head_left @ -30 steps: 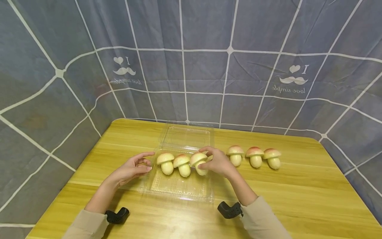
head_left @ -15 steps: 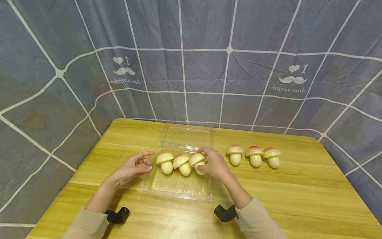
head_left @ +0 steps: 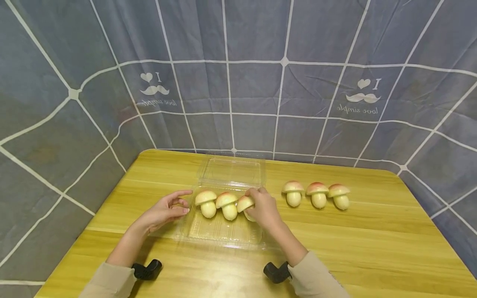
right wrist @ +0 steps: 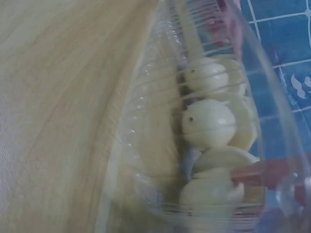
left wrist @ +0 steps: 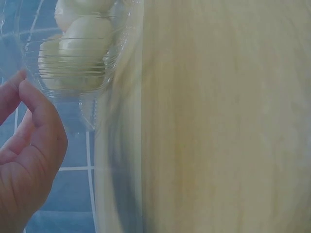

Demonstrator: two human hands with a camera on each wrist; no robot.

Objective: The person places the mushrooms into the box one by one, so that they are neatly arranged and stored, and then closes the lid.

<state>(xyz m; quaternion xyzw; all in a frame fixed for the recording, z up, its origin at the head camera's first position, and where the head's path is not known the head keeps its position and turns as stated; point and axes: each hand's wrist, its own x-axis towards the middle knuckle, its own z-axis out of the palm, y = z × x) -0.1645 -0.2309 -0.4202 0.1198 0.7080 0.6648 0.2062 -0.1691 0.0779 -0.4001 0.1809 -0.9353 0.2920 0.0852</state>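
Probably seating a mushroom-shaped piece (head_left: 244, 203) right of two matching pieces (head_left: 229, 211) in the clear container (head_left: 223, 235), gripping it in the right hand (head_left: 263, 209), with the left hand (head_left: 166, 210) relaxed, empty, beside the left wall, next needing gentle release.

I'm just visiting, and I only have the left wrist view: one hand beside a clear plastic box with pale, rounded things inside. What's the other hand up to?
Observer: The right hand is holding the rightmost mushroom-shaped piece in the clear box.
Visitor: Mushrooms, how fun! Are there any outside the box?
Observer: Yes, three more mushroom-shaped pieces sit in a row on the table, to the right of the box.
Visitor: Everything looks washed out here. What colour are the caps on those three?
Observer: Pale yellow with a reddish blush on top, as the head view shows.
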